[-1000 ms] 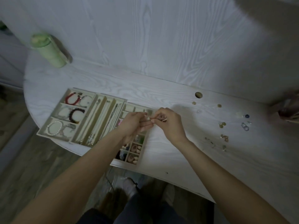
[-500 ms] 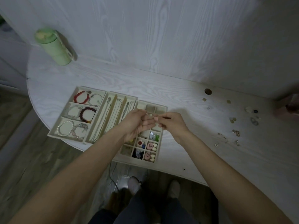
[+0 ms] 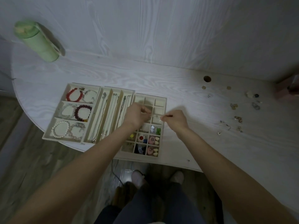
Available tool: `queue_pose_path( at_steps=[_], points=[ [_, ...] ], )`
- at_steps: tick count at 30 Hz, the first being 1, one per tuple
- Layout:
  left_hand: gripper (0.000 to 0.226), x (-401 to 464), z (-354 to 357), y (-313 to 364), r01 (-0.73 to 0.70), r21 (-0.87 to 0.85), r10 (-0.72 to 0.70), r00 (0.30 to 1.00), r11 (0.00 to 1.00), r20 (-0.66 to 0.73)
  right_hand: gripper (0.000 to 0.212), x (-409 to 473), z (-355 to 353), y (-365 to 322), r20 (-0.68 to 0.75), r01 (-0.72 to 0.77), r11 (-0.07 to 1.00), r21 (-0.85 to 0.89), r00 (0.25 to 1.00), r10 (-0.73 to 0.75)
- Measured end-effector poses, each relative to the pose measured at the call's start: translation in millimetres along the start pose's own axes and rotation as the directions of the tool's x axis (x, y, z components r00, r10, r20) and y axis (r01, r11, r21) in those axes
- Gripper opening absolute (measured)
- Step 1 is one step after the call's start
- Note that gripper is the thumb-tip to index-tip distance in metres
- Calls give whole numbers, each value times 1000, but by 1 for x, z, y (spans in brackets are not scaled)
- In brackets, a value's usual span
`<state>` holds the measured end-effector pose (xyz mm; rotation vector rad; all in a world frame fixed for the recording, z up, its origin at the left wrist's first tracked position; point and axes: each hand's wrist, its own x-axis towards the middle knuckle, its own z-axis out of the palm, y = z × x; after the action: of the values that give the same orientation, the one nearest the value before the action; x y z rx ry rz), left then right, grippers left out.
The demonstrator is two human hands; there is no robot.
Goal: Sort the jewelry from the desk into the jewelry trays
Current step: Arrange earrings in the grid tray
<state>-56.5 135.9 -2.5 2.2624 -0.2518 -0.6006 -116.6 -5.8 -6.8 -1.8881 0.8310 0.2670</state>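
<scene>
Jewelry, one tiny piece [image 3: 155, 117], hangs over the little-box tray [image 3: 161, 101]. Left hand [image 3: 137, 116] and right hand [image 3: 175, 119] both pinch it with curled fingers.

My forearms [image 3: 90, 160] are bare, no sleeves, watch or rings showing. At the bottom centre of the frame I wear dark trousers [image 3: 145, 206] and pale slippers [image 3: 137, 178].
</scene>
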Motion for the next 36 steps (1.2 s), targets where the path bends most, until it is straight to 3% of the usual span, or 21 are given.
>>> queue_pose_path(
  at_steps=[2, 5, 7, 9, 15, 20, 24, 26, 29, 32, 36],
  points=[
    [3, 4, 9, -2, -12, 69, 12, 1000, 998, -8, 25, 1, 2, 6, -58, -6, 999, -48, 998, 3],
    [19, 7, 21, -3, -36, 149, 42, 998, 988, -40, 22, 3, 4, 12, -87, -21, 998, -56, 996, 16],
    [12, 5, 25, 0, -41, 226, 60, 995, 973, -77, 20, 4, 6, 14, -93, -31, 999, -36, 995, 27],
    [4, 6, 29, 0, -66, 332, 102, 990, 941, -93, 23, 5, 8, 16, -119, -33, 999, -33, 992, 29],
    [19, 9, 35, 4, -78, 550, 144, 986, 831, -78, 24, 5, 14, 11, -128, -8, 984, -179, 992, -15],
    [38, 11, 36, 5, -45, 555, 113, 990, 831, -88, 20, 5, 13, 10, -129, 9, 972, -236, 991, -40],
    [17, 4, 25, 1, -99, 426, 148, 986, 899, -83, 20, 0, 12, 5, -132, 53, 944, -325, 986, -100],
    [19, -1, 19, -5, -174, 427, 217, 975, 888, -55, 19, -3, 13, 1, -119, 84, 903, -422, 982, -147],
    [33, -8, 11, -8, -305, 573, 298, 948, 761, 109, 16, -6, 16, -2, -70, 135, 818, -560, 975, -209],
    [39, -9, 10, -7, -342, 733, 293, 935, 588, 201, 12, -7, 20, 0, -16, 183, 727, -662, 966, -258],
    [38, -9, 10, -2, -370, 771, 314, 921, 518, 231, 15, -8, 20, 3, 48, 234, 670, -705, 958, -284]
  ],
)
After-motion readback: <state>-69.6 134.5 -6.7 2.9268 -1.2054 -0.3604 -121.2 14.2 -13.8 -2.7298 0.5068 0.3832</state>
